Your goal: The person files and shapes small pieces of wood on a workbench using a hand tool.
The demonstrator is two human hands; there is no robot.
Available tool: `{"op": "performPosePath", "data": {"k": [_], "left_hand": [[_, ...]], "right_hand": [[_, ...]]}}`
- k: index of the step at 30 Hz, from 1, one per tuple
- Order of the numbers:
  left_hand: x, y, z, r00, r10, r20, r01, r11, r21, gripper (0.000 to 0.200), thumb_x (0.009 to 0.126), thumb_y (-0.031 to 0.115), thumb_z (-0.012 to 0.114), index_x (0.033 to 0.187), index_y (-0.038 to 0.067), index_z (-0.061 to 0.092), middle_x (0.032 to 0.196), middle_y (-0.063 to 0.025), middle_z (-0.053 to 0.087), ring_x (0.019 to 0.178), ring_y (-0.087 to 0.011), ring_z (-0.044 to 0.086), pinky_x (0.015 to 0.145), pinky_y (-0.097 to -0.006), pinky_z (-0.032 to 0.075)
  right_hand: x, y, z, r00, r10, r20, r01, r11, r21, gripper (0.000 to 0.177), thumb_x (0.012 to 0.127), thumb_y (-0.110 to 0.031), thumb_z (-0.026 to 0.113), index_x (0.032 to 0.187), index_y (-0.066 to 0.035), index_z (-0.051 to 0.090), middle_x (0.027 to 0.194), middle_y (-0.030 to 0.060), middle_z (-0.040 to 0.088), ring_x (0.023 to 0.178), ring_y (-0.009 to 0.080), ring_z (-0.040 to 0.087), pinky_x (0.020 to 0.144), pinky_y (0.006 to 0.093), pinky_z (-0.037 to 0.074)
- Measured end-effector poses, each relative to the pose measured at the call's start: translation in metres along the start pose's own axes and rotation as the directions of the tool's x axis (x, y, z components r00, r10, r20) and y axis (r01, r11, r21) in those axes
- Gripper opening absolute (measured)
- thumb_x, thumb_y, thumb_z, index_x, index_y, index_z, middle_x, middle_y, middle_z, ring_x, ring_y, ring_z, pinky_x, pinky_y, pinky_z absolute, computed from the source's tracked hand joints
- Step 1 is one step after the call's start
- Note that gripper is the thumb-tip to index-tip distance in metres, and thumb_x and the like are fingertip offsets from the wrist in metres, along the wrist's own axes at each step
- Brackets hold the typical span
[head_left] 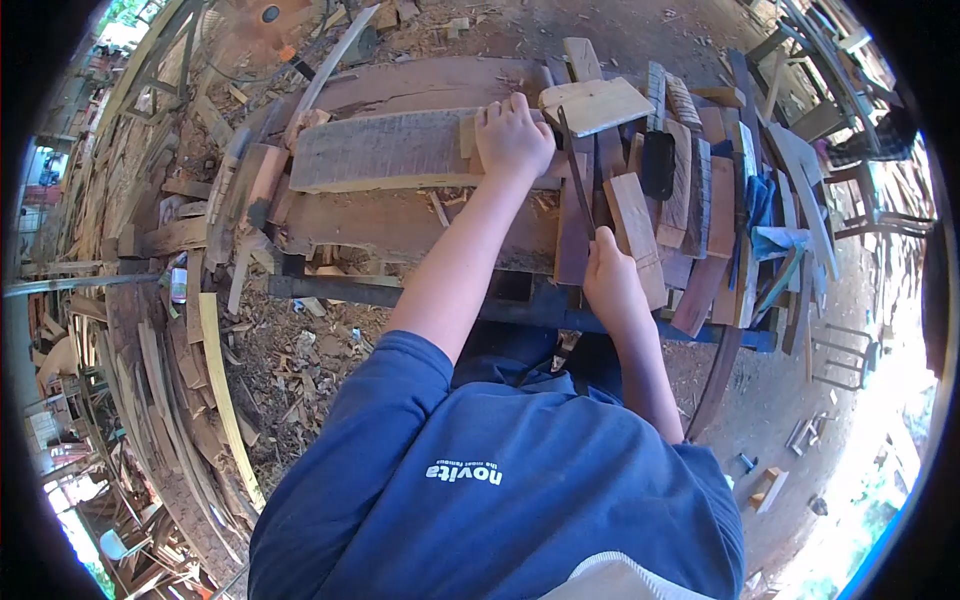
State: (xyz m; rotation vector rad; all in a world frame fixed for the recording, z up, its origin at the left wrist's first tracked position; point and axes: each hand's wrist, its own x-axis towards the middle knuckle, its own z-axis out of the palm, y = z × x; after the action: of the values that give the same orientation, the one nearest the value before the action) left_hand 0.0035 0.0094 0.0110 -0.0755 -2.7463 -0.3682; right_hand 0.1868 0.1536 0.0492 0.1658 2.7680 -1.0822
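My left hand (pixel 514 137) is closed over the right end of a wide grey-brown plank (pixel 385 150), next to a small wood piece (pixel 467 138). Its fingers curl down onto the wood. My right hand (pixel 611 275) is wrapped round the near end of a long, thin dark tool (pixel 576 165), which points away from me. The tool's far tip reaches the edge of a pale board (pixel 597 104). Just right of my right hand lies a light wooden block (pixel 635 232). What exactly the left fingers hold is hidden.
Many wood offcuts (pixel 722 205) crowd the bench's right side, with a black object (pixel 657 165) and blue cloth (pixel 762 205) among them. A metal bar (pixel 350 291) runs along the near edge. Wood scraps (pixel 300 370) cover the ground at left. An orange-handled tool (pixel 290 56) is at the far left.
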Motion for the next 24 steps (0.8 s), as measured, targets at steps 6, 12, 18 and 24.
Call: {"op": "performPosePath", "data": {"k": [6,12,18,24], "left_hand": [[0.005,0.001,0.000,0.998,-0.030,-0.059,0.028,0.999,-0.033,0.027,0.081,0.024,0.053,0.099,0.004,0.054,0.094,-0.0180,0.068,0.099,-0.0328,0.063,0.098,-0.0464,0.040],[0.003,0.002,0.007,0.994,-0.049,-0.096,0.050,0.999,0.008,0.027,0.081,0.024,0.053,0.099,0.005,0.054,0.095,-0.0175,0.068,0.100,-0.0328,0.063,0.100,-0.0470,0.039],[0.003,0.001,0.009,0.996,-0.045,-0.077,0.047,0.999,0.026,0.028,0.081,0.025,0.052,0.101,0.005,0.054,0.097,-0.0161,0.069,0.102,-0.0324,0.063,0.100,-0.0472,0.039],[0.002,0.004,0.004,0.999,-0.028,-0.044,0.028,1.000,0.001,0.034,0.083,0.025,0.049,0.107,0.002,0.055,0.097,-0.0167,0.069,0.102,-0.0314,0.061,0.102,-0.0487,0.036]], "right_hand": [[0.056,-0.011,0.019,0.995,-0.024,-0.099,0.021,0.999,-0.033,0.015,0.098,-0.019,0.045,0.106,-0.005,0.043,0.086,0.0344,0.063,0.085,0.0538,0.061,0.073,0.0615,0.048],[0.047,-0.017,0.013,0.992,-0.045,-0.116,0.046,0.999,0.005,0.009,0.097,-0.011,0.045,0.099,-0.002,0.044,0.077,0.0353,0.060,0.080,0.0537,0.059,0.065,0.0595,0.046],[-0.029,0.006,0.018,0.997,0.076,0.033,-0.075,0.997,-0.008,0.015,0.097,-0.014,0.044,0.108,-0.005,0.041,0.081,0.0360,0.062,0.081,0.0538,0.062,0.069,0.0611,0.049],[0.027,-0.013,0.019,0.996,-0.038,-0.075,0.039,0.999,0.014,0.014,0.096,-0.012,0.043,0.107,-0.004,0.041,0.082,0.0351,0.063,0.082,0.0539,0.062,0.071,0.0593,0.050]]}}
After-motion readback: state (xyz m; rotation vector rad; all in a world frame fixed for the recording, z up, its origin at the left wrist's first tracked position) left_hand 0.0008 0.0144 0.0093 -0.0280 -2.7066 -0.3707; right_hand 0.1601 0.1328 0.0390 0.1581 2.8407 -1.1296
